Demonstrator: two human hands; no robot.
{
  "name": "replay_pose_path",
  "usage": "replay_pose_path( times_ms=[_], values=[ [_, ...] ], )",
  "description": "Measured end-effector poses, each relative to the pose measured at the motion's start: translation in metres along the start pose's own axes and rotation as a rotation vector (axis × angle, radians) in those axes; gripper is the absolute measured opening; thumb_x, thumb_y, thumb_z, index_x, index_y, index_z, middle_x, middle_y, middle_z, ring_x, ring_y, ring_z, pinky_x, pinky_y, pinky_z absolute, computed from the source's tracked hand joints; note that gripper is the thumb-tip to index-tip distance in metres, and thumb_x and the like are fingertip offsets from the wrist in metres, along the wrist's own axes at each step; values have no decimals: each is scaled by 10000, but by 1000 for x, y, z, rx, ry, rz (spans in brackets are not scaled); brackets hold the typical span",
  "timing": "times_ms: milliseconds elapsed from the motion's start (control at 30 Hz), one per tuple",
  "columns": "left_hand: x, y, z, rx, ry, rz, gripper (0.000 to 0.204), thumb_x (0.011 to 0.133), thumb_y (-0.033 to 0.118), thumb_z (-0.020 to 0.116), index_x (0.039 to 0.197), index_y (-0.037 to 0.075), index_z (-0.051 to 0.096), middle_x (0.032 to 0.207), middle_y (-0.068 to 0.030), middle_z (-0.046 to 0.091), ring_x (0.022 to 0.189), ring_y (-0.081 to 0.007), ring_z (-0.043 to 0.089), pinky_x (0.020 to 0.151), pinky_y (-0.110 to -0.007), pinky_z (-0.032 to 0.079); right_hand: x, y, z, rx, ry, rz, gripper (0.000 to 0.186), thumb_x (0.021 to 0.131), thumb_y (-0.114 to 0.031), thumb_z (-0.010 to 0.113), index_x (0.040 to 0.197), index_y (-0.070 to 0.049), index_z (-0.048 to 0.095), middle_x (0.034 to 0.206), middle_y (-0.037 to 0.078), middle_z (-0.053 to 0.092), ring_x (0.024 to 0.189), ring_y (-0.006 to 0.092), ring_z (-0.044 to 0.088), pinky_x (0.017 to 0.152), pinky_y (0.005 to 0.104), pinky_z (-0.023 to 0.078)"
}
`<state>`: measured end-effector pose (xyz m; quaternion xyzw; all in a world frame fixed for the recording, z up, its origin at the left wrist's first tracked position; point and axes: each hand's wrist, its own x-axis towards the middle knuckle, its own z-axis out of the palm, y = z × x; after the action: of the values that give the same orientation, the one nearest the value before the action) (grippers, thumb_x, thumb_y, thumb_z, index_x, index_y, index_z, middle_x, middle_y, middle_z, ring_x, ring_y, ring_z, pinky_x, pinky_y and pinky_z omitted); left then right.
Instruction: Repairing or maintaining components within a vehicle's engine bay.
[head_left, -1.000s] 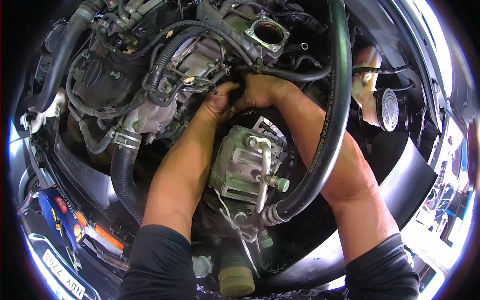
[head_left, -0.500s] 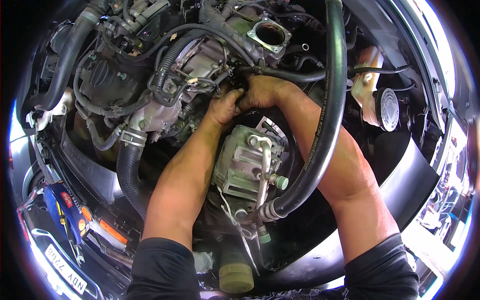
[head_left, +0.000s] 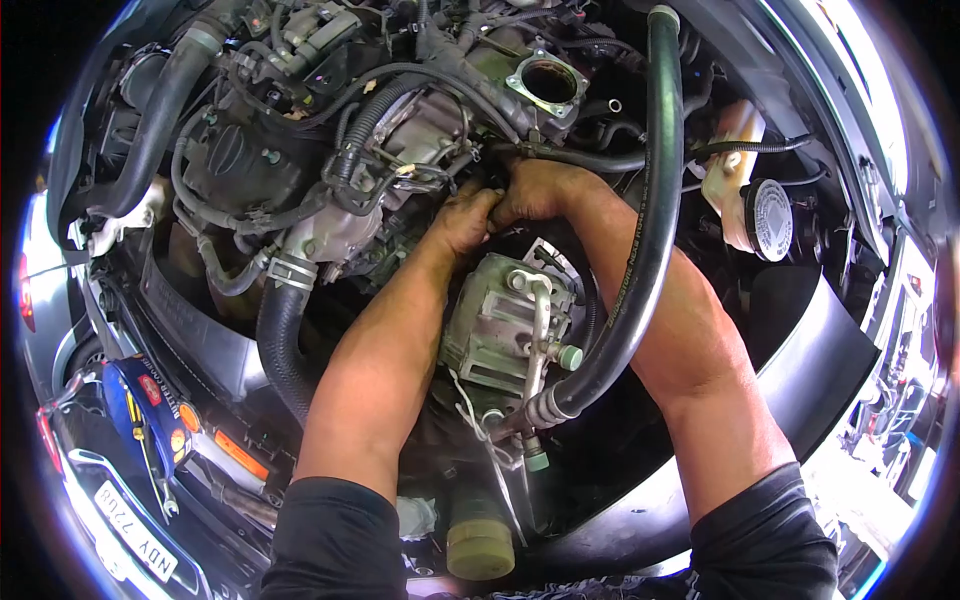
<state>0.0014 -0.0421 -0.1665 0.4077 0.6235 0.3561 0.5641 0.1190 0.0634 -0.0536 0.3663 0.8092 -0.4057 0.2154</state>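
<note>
Down in the dark recess: the left hand and the right hand are sitting close together beside the engine.
Left grip: its fingers are curling away from where I'm standing, the tips hidden, so I can't tell what, if anything, they are grasping.
Right grip: the back of this hand is facing up and its fingers are vanishing into shadow; whether they are clenching something, I can't tell.
Ribbed silver unit: it is sitting just on the person's side of the hands, between the left forearm and the right forearm, carrying a pale pipe and a green cap.
Thick black hose: it is arching over the right forearm and running down to the fitting near that unit.
Far right: a yellowed reservoir is standing with a round black cap on it.
Upper middle: a square metal flange is showing its round, dark opening.
Nearest the person: a yellowish cylinder is resting between the dark sleeves.
</note>
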Motion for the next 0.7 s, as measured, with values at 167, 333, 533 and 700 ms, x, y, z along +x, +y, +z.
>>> replay_pose_path(
  times_ms=[167, 333, 533, 700],
  values=[
    [-2, 20, -8, 606, -6, 225, 282, 883, 124, 506, 1144, 94, 609, 1200, -153, 521, 1083, -306, 534, 838, -355, 510, -10, -8, -7, 1, 5, -60, 826, 546, -308, 765, 1260, 4, 491, 1181, 233, 591, 1096, 335, 569, 934, 389, 446],
    [-54, 77, -24, 92, -29, -334, 531, 929, 417, 446, 1239, 1, 558, 1326, -183, 517, 1217, -301, 492, 995, -401, 388, -14, -16, -1, -40, 146, -91, 761, 544, -354, 762, 1191, -3, 567, 1137, 224, 614, 1037, 329, 593, 910, 415, 459],
    [-226, 146, -32, 123, 347, 23, 549, 828, 310, 611, 1227, -53, 508, 1144, -265, 592, 1050, -365, 596, 904, -388, 467, -10, -23, 11, -56, 92, -260, 643, 723, -299, 740, 1248, 7, 530, 1237, 202, 574, 1173, 304, 527, 1015, 389, 386],
    [-394, 134, -54, 240, 467, 303, 472, 801, 197, 676, 1210, -5, 553, 995, -171, 638, 896, -301, 641, 801, -367, 511, -26, -3, 22, -78, 208, -184, 574, 880, -288, 600, 1306, 66, 449, 1287, 260, 514, 1240, 355, 465, 1052, 376, 344]
  ],
)
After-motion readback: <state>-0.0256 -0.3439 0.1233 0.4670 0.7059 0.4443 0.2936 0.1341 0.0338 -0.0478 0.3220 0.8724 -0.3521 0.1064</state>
